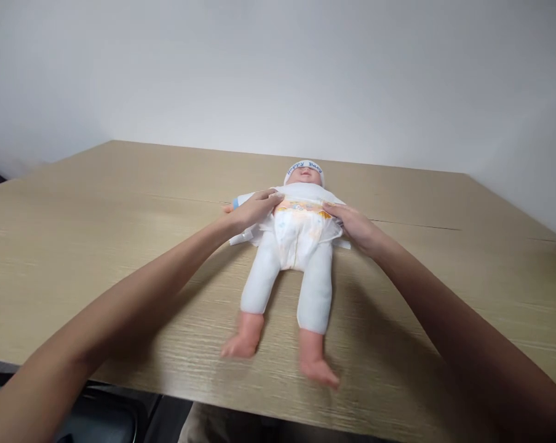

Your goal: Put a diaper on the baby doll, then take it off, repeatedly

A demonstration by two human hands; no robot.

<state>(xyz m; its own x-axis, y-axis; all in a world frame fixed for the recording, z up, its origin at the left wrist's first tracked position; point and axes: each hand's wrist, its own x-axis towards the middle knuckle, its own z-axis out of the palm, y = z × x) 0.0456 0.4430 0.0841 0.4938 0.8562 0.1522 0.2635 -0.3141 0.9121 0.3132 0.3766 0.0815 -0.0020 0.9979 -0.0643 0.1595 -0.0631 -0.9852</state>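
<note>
A baby doll (315, 286) lies on its back with its bare feet toward me, dressed in white clothes and a lettered cap (304, 165). A white diaper (299, 234) with an orange printed waistband passes up between its legs and covers its lower belly. My left hand (258, 208) grips the waistband's left corner, its fingers closed over the edge. At the right corner, my right hand (354, 224) holds the same waistband between thumb and fingers. The diaper's side flaps stick out under both hands, partly hidden by them.
The doll rests on a wide wooden table (121, 191) with thin seams across its top. A pale wall (278, 74) stands behind it. Below the near edge, a dark chair (98, 415) shows at the lower left.
</note>
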